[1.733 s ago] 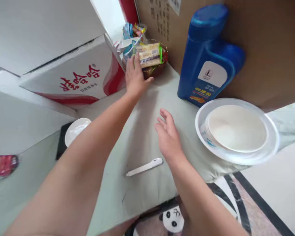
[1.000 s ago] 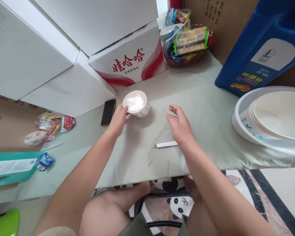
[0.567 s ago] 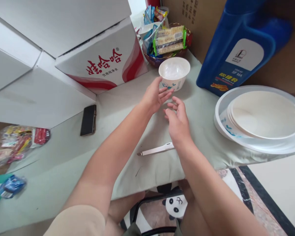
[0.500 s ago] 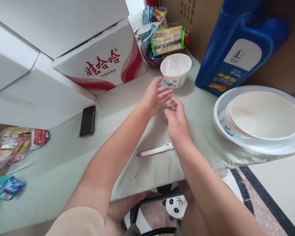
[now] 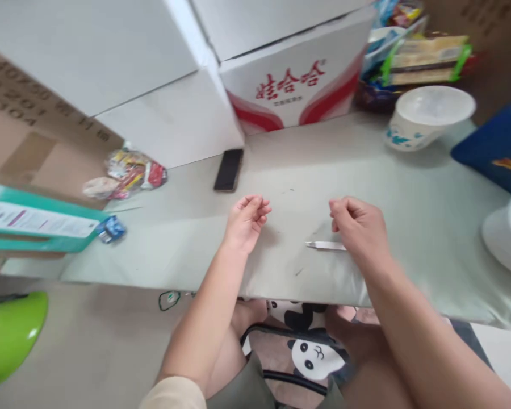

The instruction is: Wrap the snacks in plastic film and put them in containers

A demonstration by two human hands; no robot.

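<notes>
My left hand (image 5: 246, 221) hovers just over the pale green table (image 5: 162, 250), fingers loosely curled, nothing in it. My right hand (image 5: 357, 230) is curled too and empty, resting above the near end of a thin white stick-like tool (image 5: 323, 245) lying flat on the table. A white paper bowl with blue print (image 5: 428, 116) stands at the far right, apart from both hands. A black phone (image 5: 229, 169) lies beyond my left hand.
A white carton with red lettering (image 5: 298, 85) and plain white boxes (image 5: 111, 62) line the back. A snack basket (image 5: 413, 62) sits behind the bowl. A blue jug (image 5: 498, 150), a white basin's rim (image 5: 506, 238), snack packets (image 5: 128, 173), a teal box (image 5: 34, 221).
My left hand let go of the paper bowl near the basket and both hands drew back toward the table's front edge, fingers curling. The view swung left.
</notes>
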